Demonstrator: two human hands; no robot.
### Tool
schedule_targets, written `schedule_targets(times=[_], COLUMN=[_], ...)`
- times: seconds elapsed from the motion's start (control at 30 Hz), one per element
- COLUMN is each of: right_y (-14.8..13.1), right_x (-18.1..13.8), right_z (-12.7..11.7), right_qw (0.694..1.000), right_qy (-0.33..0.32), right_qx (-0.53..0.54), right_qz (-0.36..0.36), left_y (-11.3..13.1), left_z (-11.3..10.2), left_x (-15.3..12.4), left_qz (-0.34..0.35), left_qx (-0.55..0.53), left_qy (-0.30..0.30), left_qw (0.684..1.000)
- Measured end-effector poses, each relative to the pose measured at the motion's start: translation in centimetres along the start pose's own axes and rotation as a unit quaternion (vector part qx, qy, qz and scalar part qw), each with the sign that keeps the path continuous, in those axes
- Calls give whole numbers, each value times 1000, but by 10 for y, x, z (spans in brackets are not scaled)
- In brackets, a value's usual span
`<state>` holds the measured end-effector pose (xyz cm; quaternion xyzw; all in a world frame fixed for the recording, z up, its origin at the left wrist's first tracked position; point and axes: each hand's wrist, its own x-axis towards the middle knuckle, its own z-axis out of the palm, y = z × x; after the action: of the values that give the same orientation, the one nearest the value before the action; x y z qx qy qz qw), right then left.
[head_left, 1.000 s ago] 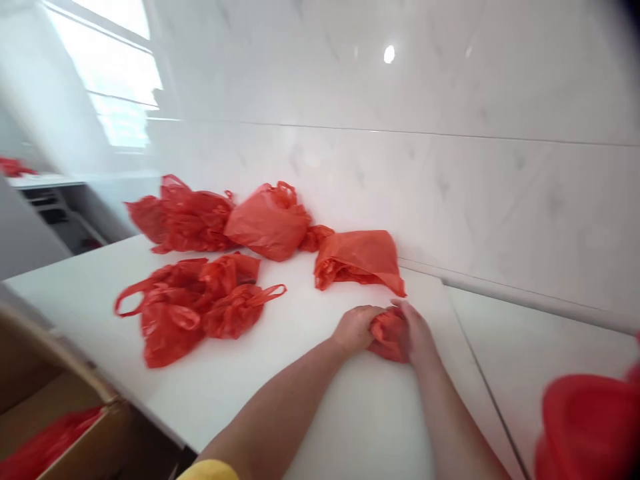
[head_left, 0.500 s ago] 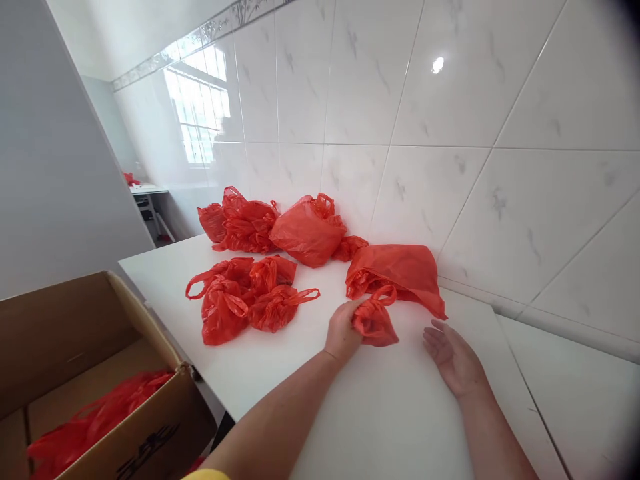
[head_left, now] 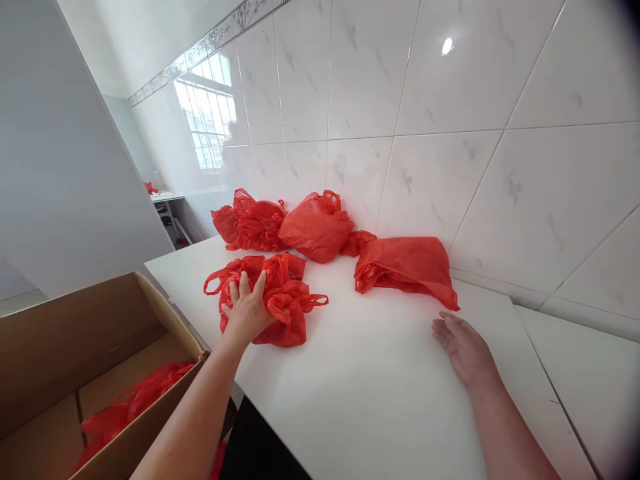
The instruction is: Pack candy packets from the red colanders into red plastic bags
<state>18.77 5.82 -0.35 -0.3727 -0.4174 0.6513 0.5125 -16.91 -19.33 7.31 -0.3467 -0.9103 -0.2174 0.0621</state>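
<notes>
My left hand (head_left: pixel 249 312) lies with fingers spread over a cluster of small red plastic bags on the white table (head_left: pixel 370 393). A small red bag (head_left: pixel 289 327) with looped handles sits at that hand's right, touching the others. Part of the cluster is hidden beneath the palm. My right hand (head_left: pixel 466 352) rests at the table's right side, palm turned inward, fingers loosely extended and holding nothing. Just beyond its fingertips lies a larger flat red plastic bag (head_left: pixel 407 263).
Along the tiled wall (head_left: pixel 360 73) stand a full red bag (head_left: pixel 317 230) and a crumpled red bundle (head_left: pixel 260 223). A cardboard box (head_left: pixel 165 393) with red plastic bags (head_left: pixel 135 403) inside is at the lower left, beside the table edge.
My left hand has carried the small red bag leftward to the cluster and let go of it, its fingers now spread. The right hand stays nearly in place.
</notes>
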Motion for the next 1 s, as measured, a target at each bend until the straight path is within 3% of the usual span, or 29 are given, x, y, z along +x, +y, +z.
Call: schedule_targets(times=[0.1,0.23,0.47,0.63,0.83,1.0], right_y=[1,1,2,6,7,8], right_x=[-3,-5,-4,-2,0,1], right_z=[1,3,3,0,-3,-2], right_qw=[1000,999,999,999,998,998], right_qy=[1,5,10,4,-1,-1], right_qx=[-13,-34,-49,-49,-59,-49], right_qz=[-8,-15,-17,-22,-28,-31], left_y=[-4,0,-10,-17,-29,-55], left_z=[9,16,19,6,-30,-77], left_x=[14,21,21,16,18,18], left_qz=[16,101,153,180,190,196], left_qx=[-18,-40,-72,-89,-94,-66], left_qy=[-109,-149,-105,-80,-7,63], left_qw=[994,983,980,976,977,976])
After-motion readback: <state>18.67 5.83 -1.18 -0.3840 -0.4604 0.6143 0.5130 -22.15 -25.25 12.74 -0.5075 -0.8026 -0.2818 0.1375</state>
